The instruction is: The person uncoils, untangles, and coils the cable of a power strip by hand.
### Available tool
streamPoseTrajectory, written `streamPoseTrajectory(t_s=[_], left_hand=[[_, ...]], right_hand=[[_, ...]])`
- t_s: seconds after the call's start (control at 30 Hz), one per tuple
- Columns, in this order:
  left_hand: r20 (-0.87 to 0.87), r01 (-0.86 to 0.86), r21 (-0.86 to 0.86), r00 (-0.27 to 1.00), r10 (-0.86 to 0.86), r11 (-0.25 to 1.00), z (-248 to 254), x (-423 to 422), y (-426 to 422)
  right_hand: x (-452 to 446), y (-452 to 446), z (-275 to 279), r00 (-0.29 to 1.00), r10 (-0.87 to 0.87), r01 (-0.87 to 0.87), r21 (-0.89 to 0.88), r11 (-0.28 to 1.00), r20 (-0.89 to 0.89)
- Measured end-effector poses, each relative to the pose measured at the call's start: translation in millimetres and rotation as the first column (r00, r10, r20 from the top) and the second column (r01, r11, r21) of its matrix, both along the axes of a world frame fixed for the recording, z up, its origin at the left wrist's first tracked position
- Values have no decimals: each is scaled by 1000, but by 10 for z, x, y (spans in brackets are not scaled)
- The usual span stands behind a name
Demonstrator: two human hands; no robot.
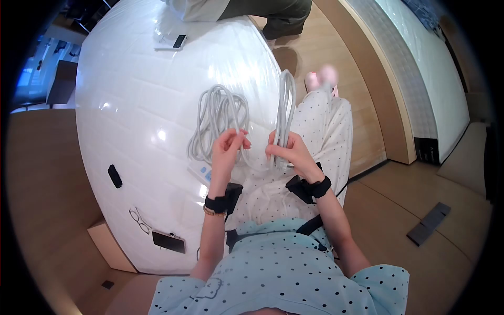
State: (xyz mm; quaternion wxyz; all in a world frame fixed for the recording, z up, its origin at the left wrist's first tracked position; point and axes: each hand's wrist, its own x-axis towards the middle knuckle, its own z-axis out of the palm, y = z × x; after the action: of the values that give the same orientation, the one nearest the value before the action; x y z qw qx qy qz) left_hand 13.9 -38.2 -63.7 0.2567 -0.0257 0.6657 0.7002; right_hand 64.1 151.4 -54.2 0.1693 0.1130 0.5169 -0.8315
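Note:
A loose pile of looped grey-white cable (210, 118) lies on the plastic-covered mattress (131, 100). My left hand (229, 149) pinches a strand of it at the pile's right edge. Narrow, elongated loops of the same kind of cable (284, 105) stand up from my right hand (293, 152), whose thumb and fingers are closed round their lower end above my lap. A slack length of cable hangs between the two hands. Partly hidden by my left forearm is a white object with blue marks (202, 172).
On the mattress are a dark small object (114, 176), glasses (139, 220), a phone (168, 241) and a white device with a dark screen (172, 42). Another person (262, 13) is at the far edge. A grey flat piece (429, 223) lies on the floor.

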Motion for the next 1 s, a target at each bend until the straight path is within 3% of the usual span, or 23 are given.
streamPoseTrajectory(t_s=[0.17,0.27,0.37,0.43,0.6,0.73,0.83,0.93,1.0], left_hand=[[-417,84,-257,889,-189,963,100,139,65],[-479,123,-394,818,-318,911,197,169,97],[-466,157,-450,798,-382,879,192,135,53],[-494,147,-497,762,-419,855,157,107,42],[-563,-215,-430,823,-74,877,277,171,167],[-706,-525,-470,706,54,709,-17,144,-34],[-468,-189,-747,831,-302,638,-290,159,-434],[-310,-76,-683,931,-194,726,-312,136,-555],[-386,-168,-655,912,-135,737,-216,94,-595]], right_hand=[[-63,-148,-65,1000,8,-7,94,996,-18],[-86,-141,-52,965,218,-208,-79,975,147],[-28,-140,-94,970,179,-107,-367,924,167],[-15,-150,-28,977,124,-54,-366,929,171],[-58,-106,-34,987,138,-117,-230,966,80],[-73,-73,28,990,136,-128,-185,974,36],[-107,-26,61,982,184,-189,-169,967,-49],[-120,-15,69,973,193,-208,-120,971,-128],[-112,-1,60,970,187,-195,-43,980,-154]])
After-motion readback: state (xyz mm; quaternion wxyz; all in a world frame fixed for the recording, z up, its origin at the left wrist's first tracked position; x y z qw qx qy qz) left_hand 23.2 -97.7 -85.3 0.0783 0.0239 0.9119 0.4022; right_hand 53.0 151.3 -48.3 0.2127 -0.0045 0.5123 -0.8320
